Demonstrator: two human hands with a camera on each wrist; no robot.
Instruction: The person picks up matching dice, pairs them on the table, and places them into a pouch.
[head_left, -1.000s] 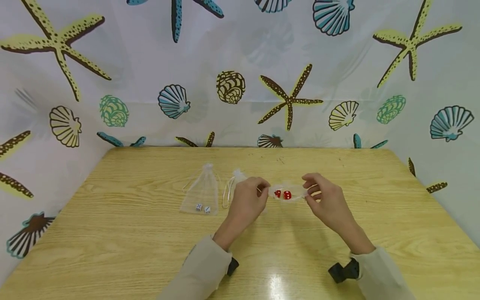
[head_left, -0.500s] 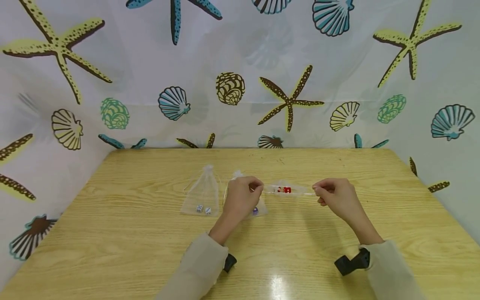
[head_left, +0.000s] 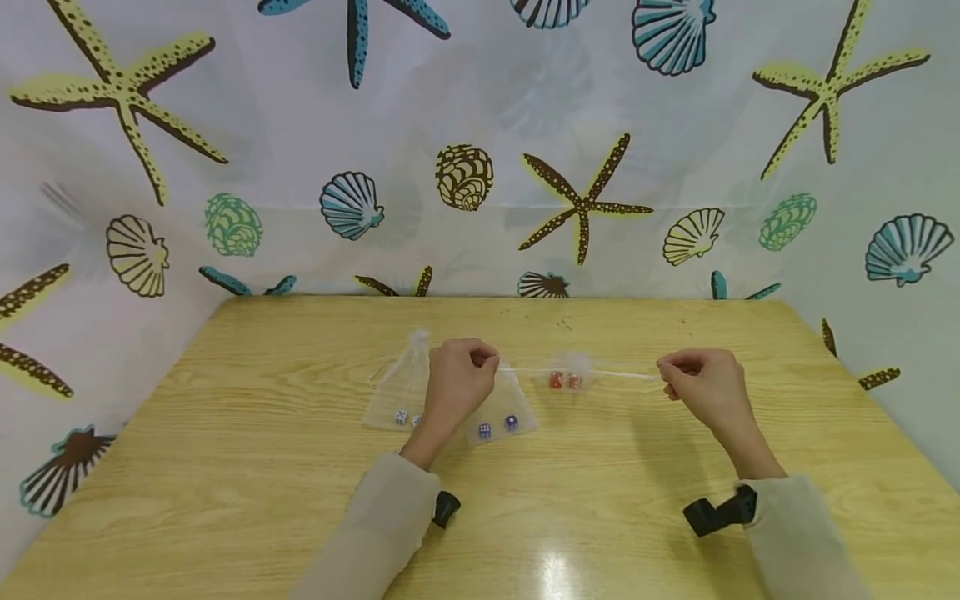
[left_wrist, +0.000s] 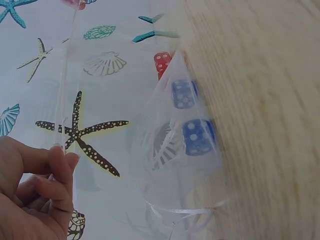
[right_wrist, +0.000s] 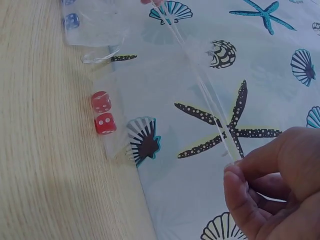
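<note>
A small sheer drawstring bag with two red dice inside hangs between my hands, its mouth gathered. Its pale drawstring runs taut out to both sides. My left hand pinches the left end between thumb and forefinger; in the left wrist view the strands rise from those fingertips. At the other end, my right hand pinches the string the same way, clearly seen in the right wrist view beside the drawstring. The left hand covers the top of a second sheer bag holding blue dice.
Further left on the wooden table lies a third sheer bag with white dice, partly behind the left hand and wrist. A white cloth printed with shells and starfish stands behind and along the sides of the table.
Both hands have drawn apart, the left leftward and the right rightward, both on the string. The bag's mouth has cinched together, and the blue dice have come into view.
</note>
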